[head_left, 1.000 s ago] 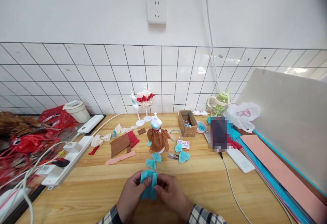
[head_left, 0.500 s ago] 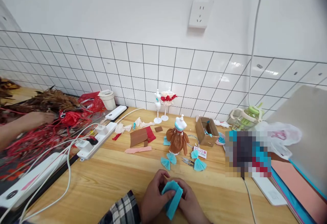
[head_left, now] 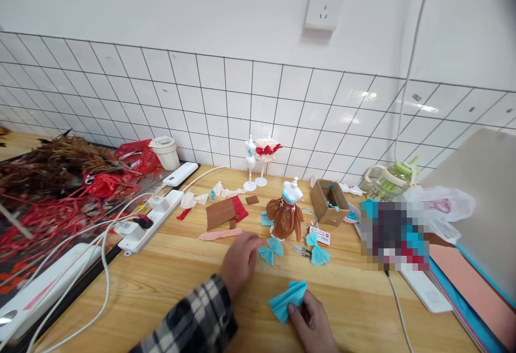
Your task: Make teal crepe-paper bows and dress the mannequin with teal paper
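My right hand [head_left: 313, 323] pinches a folded, pleated piece of blue crepe paper [head_left: 287, 300] low over the wooden table [head_left: 169, 283]. My left hand [head_left: 241, 263] is stretched forward with its fingers together, the tips close to a small blue paper bow [head_left: 271, 250] lying on the table; nothing shows in that hand. Just beyond stand a small mannequin in a brown paper dress [head_left: 286, 215], little scissors [head_left: 301, 251] and another blue paper fan [head_left: 319, 255].
Brown, red and pink paper scraps [head_left: 223, 216] lie left of the mannequin. White power strips [head_left: 150, 220] with cables, red strings and feathers [head_left: 52, 181] fill the left side. A small cardboard box [head_left: 328, 201], a green-lidded bottle [head_left: 387, 182] and stacked paper sheets [head_left: 467, 283] sit to the right.
My left hand let go of the blue paper and reached forward toward the small bow. The right hand keeps the paper, which has fanned open. The view swung left.
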